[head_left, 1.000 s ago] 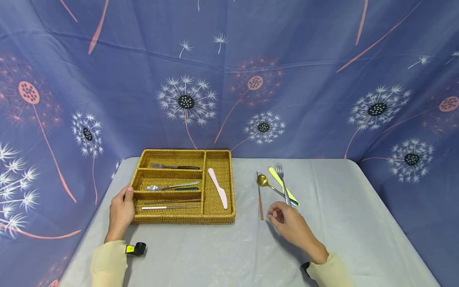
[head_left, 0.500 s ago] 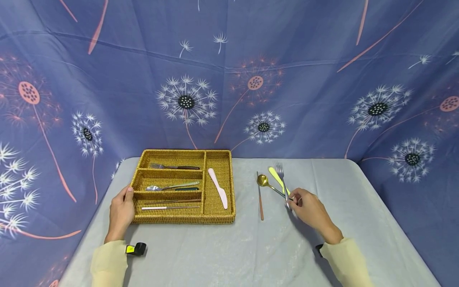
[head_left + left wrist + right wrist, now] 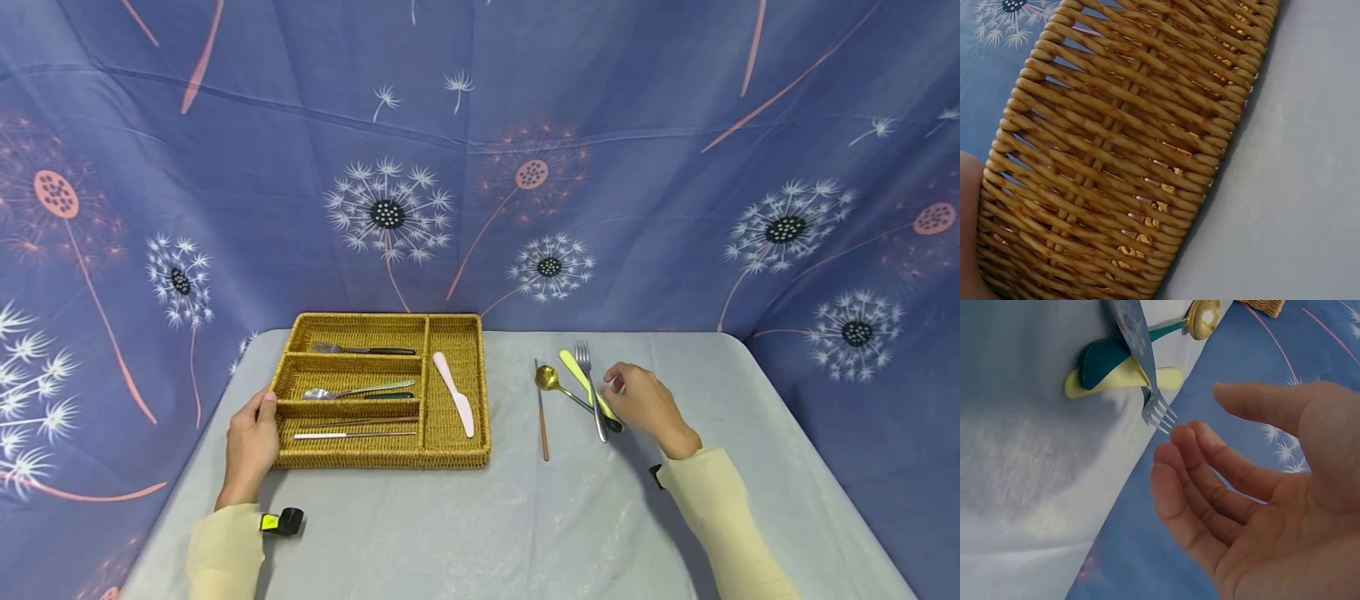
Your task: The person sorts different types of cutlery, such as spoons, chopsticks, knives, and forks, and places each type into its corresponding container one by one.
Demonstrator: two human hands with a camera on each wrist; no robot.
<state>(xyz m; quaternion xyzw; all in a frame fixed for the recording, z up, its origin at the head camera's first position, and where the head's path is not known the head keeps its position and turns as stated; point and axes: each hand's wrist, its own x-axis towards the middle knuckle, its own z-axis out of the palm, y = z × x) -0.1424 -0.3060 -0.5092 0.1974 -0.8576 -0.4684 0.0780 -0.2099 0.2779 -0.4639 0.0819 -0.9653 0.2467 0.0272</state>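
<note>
My left hand [image 3: 252, 442] grips the left end of a woven cutlery tray [image 3: 457, 458], thumb at the rim; the left wrist view shows the weave of the tray wall [image 3: 1110, 144] close up. Just right of a small pile of cutlery, my right hand [image 3: 647, 404] is held with loosely bent fingers and nothing in them. In the pile, a silver fork [image 3: 592, 387] lies across a yellow-handled piece [image 3: 573, 363] and a gold spoon [image 3: 548, 377] with a dark green handle [image 3: 1102, 359]. Thumb and fingertips [image 3: 1169, 494] are apart in the right wrist view, near the fork's tines.
One chopstick [image 3: 543, 425] with a brown end lies left of the pile. The tray's compartments hold a fork [image 3: 360, 349], a spoon [image 3: 360, 390], chopsticks [image 3: 352, 435] and a pink knife [image 3: 453, 394]. A patterned cloth [image 3: 660, 208] hangs behind the grey-covered table [image 3: 450, 533].
My right hand has moved right and away from me, from beside the chopstick, past the fork's handle, to the pile's right side. My left hand stays on the tray.
</note>
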